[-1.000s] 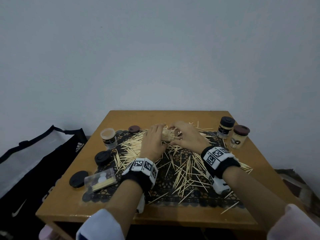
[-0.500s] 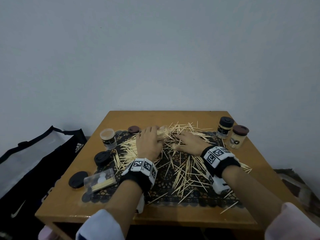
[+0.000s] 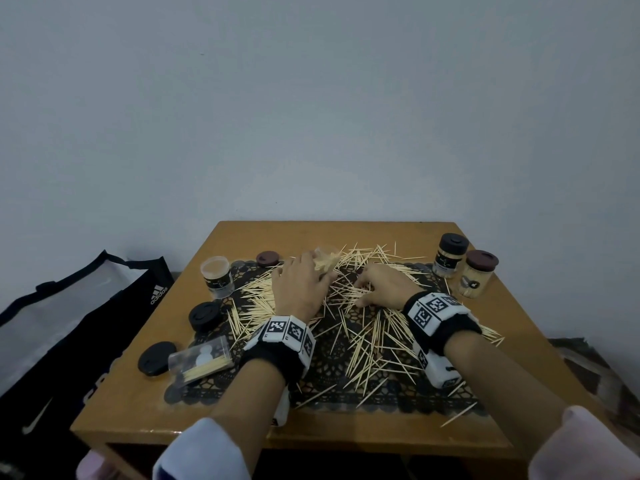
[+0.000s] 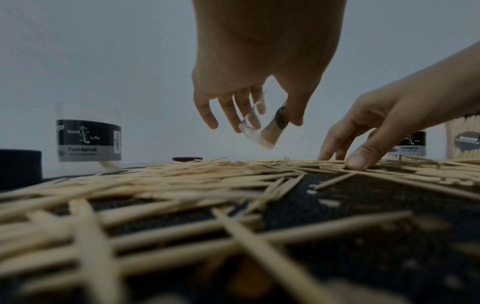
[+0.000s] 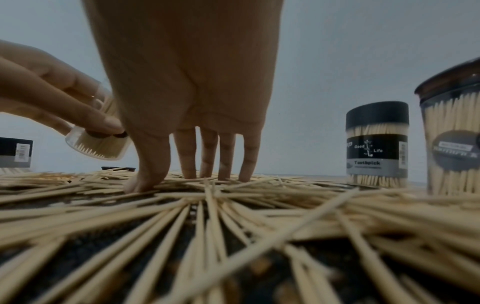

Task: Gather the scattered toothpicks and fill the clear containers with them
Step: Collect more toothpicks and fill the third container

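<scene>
From the head view, the right hand (image 3: 382, 284) has let go of the bundle it shared with the left a second ago and now lies low on the scattered toothpicks (image 3: 367, 341), fingers bent down onto them. The left hand (image 3: 299, 287) has stayed near the far middle of the black lace mat (image 3: 325, 382), holding a small clear container (image 3: 323, 259) stuffed with toothpicks. The open labelled jar (image 3: 217, 277) stands at the mat's left edge, two capped full jars (image 3: 450, 259) at the far right of the wooden table (image 3: 138, 393). A flat clear box (image 3: 201, 360) with a few toothpicks lies front left, beside loose black lids (image 3: 204, 315).

In the left wrist view, the left hand (image 4: 259, 67) hangs above the pile, thumb on one side and curled fingers (image 4: 228, 111) on the other, pinching the tilted clear container (image 4: 265, 131); its base points down toward the toothpicks (image 4: 182, 185) without touching them. The right hand (image 4: 384, 123) comes in from the right, thumb and fingertips pressed on the sticks.

In the right wrist view, the right hand (image 5: 189, 82) points straight down, its four fingers (image 5: 226, 156) slightly spread and the thumb apart, all tips touching the toothpicks (image 5: 207, 201). Whether any stick is actually pinched is hard to tell, since the tips sink into the pile. The left hand (image 5: 52, 82) holds the clear container (image 5: 98, 146) just beside it, off the mat.
</scene>
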### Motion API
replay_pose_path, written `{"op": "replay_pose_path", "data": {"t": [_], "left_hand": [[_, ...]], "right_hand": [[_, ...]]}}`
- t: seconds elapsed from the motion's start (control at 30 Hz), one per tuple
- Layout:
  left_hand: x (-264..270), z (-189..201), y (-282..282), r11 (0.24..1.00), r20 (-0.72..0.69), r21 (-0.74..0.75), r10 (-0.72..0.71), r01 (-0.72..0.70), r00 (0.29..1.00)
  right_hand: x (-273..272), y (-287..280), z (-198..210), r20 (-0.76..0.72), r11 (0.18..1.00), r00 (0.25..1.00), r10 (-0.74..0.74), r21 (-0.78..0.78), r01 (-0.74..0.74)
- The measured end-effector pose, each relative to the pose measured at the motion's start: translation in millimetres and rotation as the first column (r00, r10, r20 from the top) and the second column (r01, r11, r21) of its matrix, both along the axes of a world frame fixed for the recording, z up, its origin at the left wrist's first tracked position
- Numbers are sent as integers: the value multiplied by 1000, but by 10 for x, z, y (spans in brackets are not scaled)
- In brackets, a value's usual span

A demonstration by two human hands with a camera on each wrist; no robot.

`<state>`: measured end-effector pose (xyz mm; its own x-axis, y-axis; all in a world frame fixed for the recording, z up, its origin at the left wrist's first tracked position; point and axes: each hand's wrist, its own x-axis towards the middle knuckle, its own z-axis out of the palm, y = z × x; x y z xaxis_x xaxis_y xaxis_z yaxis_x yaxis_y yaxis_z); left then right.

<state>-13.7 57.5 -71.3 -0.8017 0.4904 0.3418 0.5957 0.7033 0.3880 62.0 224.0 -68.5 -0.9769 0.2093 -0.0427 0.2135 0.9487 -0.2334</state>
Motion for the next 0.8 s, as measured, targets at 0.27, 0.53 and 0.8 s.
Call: {"op": "replay_pose_path", "data": {"t": [0.27, 0.53, 0.8], "left_hand": [[-8, -14, 15, 1000, 78, 22, -11, 9, 997], [2, 0, -10, 998, -11, -48, 46, -46, 999], [-5, 1, -27, 985, -12, -80, 150, -151, 989]], "right_hand": [[2, -49, 41, -45, 998, 999, -1, 66, 4], [31, -66, 94, -130, 983, 991, 31, 184, -6], [45, -74, 138, -348, 988, 937, -34, 131, 84]]}}
